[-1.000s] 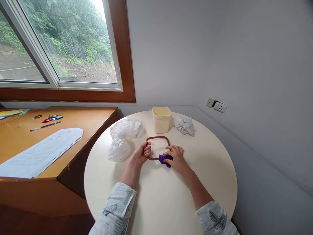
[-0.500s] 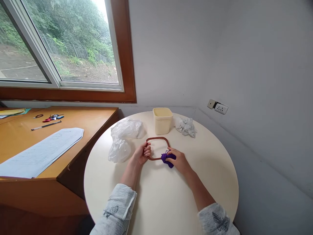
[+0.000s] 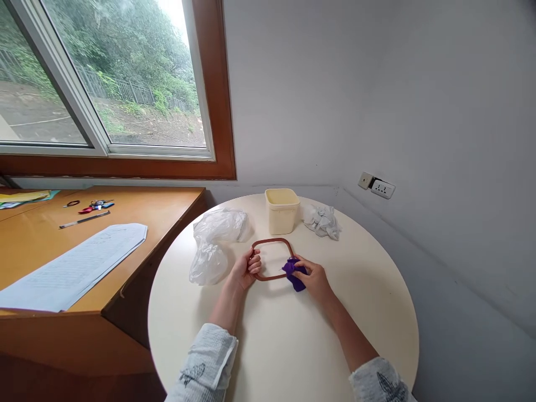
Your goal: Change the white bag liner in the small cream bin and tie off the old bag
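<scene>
My left hand point(image 3: 246, 267) is closed around the left side of a brown, rounded-square frame point(image 3: 270, 240), holding it just over the table. The inside of the frame looks open or see-through; I cannot tell which. In my right hand point(image 3: 313, 276) is a bunched purple cloth point(image 3: 296, 282), pinched at the frame's lower right corner. The cloth covers that corner, and part of it hangs below.
On the round cream table point(image 3: 293, 346) stand a pale yellow tub point(image 3: 282, 218), a crumpled clear plastic bag point(image 3: 218, 226) and a crumpled greyish-white bag point(image 3: 324, 221). A wooden desk point(image 3: 167, 206) at left bears papers point(image 3: 84, 265), a pen point(image 3: 84, 220) and keys point(image 3: 98, 205).
My right hand has slid the purple cloth a little to the right along the frame, toward its lower right corner. The left hand keeps its hold. The whole view has shifted slightly.
</scene>
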A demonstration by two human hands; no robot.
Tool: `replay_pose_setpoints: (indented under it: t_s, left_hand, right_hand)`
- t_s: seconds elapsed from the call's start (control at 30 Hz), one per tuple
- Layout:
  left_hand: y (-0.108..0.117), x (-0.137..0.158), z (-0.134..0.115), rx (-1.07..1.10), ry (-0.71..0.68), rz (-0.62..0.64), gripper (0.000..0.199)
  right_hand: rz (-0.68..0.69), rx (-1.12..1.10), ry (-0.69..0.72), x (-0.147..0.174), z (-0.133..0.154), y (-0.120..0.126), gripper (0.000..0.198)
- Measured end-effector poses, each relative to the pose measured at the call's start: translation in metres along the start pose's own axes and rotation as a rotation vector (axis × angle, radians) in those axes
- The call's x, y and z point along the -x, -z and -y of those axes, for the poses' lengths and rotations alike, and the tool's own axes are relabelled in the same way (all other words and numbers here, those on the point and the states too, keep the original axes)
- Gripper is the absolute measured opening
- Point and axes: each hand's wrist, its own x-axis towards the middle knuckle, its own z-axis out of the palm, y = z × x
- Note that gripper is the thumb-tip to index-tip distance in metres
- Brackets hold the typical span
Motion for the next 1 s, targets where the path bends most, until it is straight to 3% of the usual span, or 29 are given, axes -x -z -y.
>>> replay_pose_setpoints:
  t_s: [0.2, 0.43, 0.63, 1.0]
  left_hand:
    - [0.000, 0.000, 0.002, -0.022, 0.031, 0.017, 0.027]
    - [-0.002, 0.002, 0.002, -0.030, 0.050, 0.014, 0.024]
    - [-0.003, 0.005, 0.004, -0.011, 0.036, 0.016, 0.017]
    - [-0.007, 0.003, 0.010, -0.022, 0.041, 0.032, 0.011]
  right_hand:
    - [-0.158, 0.031, -0.079, -0.004, -0.002, 0.007, 0.036]
    - [-0.270, 0.015, -0.081, -0.011, -0.007, 0.015, 0.033]
    - [-0.407, 0.031, -0.148, -0.023, -0.012, 0.038, 0.041]
    - [-0.399, 0.114, -0.216, -0.037, -0.018, 0.078, 0.040]
